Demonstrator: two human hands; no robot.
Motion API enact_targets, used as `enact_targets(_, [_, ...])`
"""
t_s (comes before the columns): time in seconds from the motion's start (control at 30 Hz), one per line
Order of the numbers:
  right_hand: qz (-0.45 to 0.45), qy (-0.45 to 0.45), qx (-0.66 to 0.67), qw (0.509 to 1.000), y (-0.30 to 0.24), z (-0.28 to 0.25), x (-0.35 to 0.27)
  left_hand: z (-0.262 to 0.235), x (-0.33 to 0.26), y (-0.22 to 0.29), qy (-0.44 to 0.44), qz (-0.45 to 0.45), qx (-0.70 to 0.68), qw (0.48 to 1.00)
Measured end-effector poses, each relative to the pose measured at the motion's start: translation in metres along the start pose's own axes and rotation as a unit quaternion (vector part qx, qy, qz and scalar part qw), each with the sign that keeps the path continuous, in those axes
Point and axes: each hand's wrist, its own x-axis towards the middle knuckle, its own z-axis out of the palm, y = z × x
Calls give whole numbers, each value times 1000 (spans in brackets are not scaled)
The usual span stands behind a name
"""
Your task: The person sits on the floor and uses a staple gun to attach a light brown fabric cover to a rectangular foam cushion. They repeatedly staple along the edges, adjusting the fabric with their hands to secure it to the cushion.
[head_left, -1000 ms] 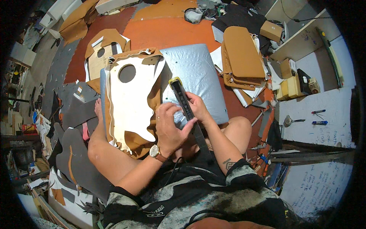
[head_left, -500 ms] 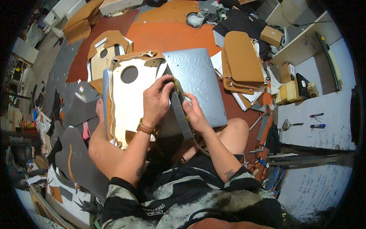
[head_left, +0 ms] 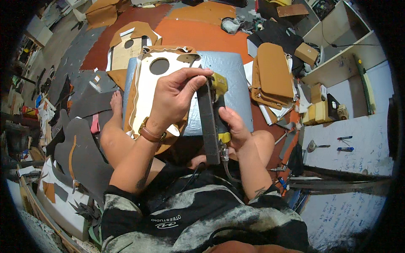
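Observation:
I sit on the floor holding a yellow and black pneumatic staple gun (head_left: 214,118) upright in front of me. My right hand (head_left: 234,126) grips its handle from the right side, and an air hose runs down from its base. My left hand (head_left: 175,95) pinches the top of the gun's long dark magazine with the fingertips. Behind the gun lies a white panel (head_left: 147,90) with a round hole and tan leather folded around its edges, resting on a grey padded sheet (head_left: 230,78).
Tan cushion covers (head_left: 274,76) are stacked at the right. Orange and brown leather sheets (head_left: 198,31) cover the floor ahead. Dark cut-out pieces (head_left: 82,152) lie at my left beside my bare leg. Shelves (head_left: 337,46) and small tools stand at the far right.
My left hand has risen from the gun's lower part to its top end. The gun has come closer and more upright.

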Motion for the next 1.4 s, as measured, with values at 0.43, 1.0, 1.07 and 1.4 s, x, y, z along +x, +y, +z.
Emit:
enact_targets(0.43, [26,74,-495,865,-7,-14,68,-22,-83,-96,-126,-299,532,782])
enact_targets(1.0, [125,46,-588,798,3,-19,34,-49,-96,-114,-88,-235,505,826])
enact_targets(1.07, [107,46,-586,802,6,-19,35,-49,-97,-117,-82,-224,501,832])
enact_targets(1.4, [67,45,-621,779,-1,-4,43,-49,-88,-108,-79,-251,498,826])
